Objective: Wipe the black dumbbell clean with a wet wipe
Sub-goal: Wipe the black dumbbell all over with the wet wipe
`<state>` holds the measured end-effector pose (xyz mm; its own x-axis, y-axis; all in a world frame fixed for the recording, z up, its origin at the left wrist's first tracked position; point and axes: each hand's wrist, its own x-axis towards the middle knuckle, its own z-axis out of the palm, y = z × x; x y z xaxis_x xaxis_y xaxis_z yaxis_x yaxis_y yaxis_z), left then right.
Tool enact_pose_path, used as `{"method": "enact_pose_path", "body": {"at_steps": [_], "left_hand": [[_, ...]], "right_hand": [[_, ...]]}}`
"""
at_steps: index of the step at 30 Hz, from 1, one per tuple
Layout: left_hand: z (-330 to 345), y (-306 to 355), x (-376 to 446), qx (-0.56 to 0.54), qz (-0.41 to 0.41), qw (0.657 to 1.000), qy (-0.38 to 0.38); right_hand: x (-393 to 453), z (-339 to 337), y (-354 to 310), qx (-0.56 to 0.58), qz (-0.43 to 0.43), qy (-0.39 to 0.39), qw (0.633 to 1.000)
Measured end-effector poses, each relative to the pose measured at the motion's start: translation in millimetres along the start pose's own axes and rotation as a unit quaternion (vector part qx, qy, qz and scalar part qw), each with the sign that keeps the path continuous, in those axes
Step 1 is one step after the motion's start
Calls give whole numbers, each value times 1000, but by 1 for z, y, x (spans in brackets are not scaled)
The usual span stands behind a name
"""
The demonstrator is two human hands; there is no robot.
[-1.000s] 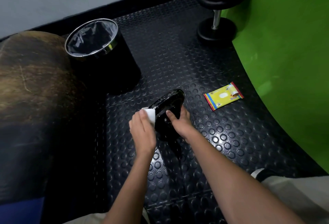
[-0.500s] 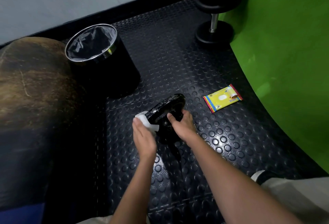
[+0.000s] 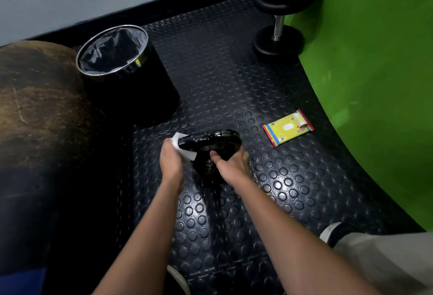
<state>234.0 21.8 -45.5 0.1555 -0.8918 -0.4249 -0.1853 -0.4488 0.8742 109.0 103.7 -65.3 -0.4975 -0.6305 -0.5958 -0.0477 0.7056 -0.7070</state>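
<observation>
Black dumbbell (image 3: 209, 144), on studded floor (image 3: 269, 189): right hand (image 3: 232, 165) grips it; left hand (image 3: 171, 160) fingers clasp white wipe (image 3: 185, 151) against its plate. Wipe packet (image 3: 287, 127) nearby.

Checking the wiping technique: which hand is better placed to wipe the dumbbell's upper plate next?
Left. The left hand holds the wet wipe against the black dumbbell, while the right hand grips and steadies it.
</observation>
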Motion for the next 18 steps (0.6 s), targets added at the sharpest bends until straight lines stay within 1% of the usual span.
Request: {"method": "enact_pose_path", "body": {"at_steps": [3, 4, 5, 6, 8, 10, 12, 14, 16, 18], "left_hand": [[-2, 6, 12, 12, -37, 998, -44], [-3, 6, 11, 8, -39, 998, -50], [-3, 5, 8, 12, -28, 999, -34], [0, 4, 2, 23, -3, 1000, -9], [7, 3, -23, 77, 100, 991, 51], [12, -3, -47, 138, 232, 959, 85], [8, -5, -52, 188, 311, 928, 83], [6, -2, -45, 263, 357, 894, 66], [13, 10, -44, 354, 399, 844, 63], [26, 20, -50, 438, 413, 795, 69]], "right_hand": [[-5, 2, 3, 3, 6, -3, 1000], [-5, 2, 3, 4, 4, -1, 1000], [-4, 2, 2, 4, 1, 2, 1000], [-1, 3, 2, 5, 2, 4, 1000], [2, 3, 0, 13, 5, 5, 1000], [5, 5, 2, 21, 6, 2, 1000], [7, 4, 2, 25, 9, -8, 1000], [8, 4, 2, 36, 7, -9, 999], [9, 3, 0, 35, 8, -6, 999], [13, 4, -2, 34, 13, 1, 999]]}}
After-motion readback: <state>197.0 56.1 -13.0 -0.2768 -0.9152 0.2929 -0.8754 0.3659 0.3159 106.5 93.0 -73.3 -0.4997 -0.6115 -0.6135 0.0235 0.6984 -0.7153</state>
